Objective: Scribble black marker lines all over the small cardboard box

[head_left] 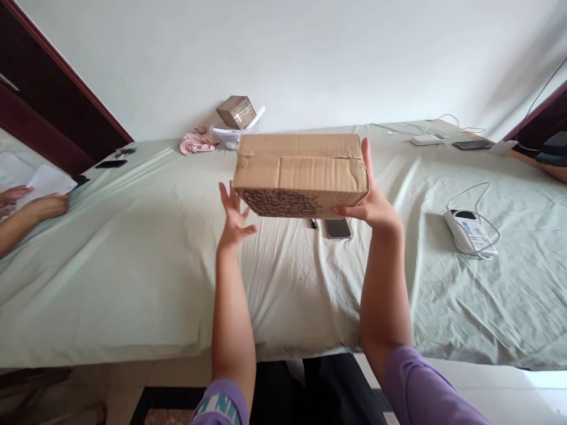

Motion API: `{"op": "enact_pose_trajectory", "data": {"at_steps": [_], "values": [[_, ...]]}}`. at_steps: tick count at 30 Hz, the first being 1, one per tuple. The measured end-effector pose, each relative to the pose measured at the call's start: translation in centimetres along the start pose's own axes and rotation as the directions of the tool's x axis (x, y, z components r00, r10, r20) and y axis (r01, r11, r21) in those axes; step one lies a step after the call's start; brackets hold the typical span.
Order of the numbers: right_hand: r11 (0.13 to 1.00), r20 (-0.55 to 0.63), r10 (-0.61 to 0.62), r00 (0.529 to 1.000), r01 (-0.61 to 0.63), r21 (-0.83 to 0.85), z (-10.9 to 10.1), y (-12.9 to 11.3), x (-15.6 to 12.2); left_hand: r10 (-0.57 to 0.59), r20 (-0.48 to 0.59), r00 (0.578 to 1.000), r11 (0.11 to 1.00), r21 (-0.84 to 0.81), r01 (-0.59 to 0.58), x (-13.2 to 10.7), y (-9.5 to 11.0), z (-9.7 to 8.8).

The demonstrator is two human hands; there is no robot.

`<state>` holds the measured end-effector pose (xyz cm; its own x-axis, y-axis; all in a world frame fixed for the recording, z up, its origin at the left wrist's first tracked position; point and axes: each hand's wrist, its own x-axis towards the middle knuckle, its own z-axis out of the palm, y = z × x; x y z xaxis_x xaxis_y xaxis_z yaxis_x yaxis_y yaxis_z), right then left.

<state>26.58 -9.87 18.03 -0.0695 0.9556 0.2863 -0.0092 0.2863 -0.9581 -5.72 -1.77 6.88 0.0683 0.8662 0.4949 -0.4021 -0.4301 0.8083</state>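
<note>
A brown cardboard box (301,171) is held up above the cloth-covered table, its near lower face covered in dark scribbles. My right hand (376,198) grips the box's right end, with the thumb along the underside and fingers up the side. Just off the lower left corner is my left hand (233,217), its fingers spread and nothing in it; whether a fingertip touches the box I cannot tell. Below the box lie a smartphone (338,228) and a dark pen (313,224), both partly hidden by it.
Against the wall stands a white plastic container (230,137) with a small cardboard box (237,112), beside a pink cloth (198,140). On the right lies a white power strip (472,231) with a looped cable. At far left another person's hands (46,205) hold papers (48,184).
</note>
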Motion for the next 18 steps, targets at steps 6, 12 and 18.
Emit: {"op": "enact_pose_trajectory", "data": {"at_steps": [6,12,18], "values": [[0.995,0.046,-0.093,0.995,0.094,-0.028,-1.5,-2.8,-2.2,0.003,0.455,0.890,0.822,0.506,-0.261,2.2,10.1,2.3],[0.997,0.111,-0.066,0.992,0.069,-0.025,-3.3,-1.3,-2.9,0.137,0.541,0.830,0.608,0.616,-0.502,2.1,11.9,5.1],[0.997,0.039,0.068,0.997,-0.067,-0.033,-3.1,-0.3,-1.9,0.207,0.585,0.784,0.490,0.632,-0.601,1.4,12.0,5.3]]}}
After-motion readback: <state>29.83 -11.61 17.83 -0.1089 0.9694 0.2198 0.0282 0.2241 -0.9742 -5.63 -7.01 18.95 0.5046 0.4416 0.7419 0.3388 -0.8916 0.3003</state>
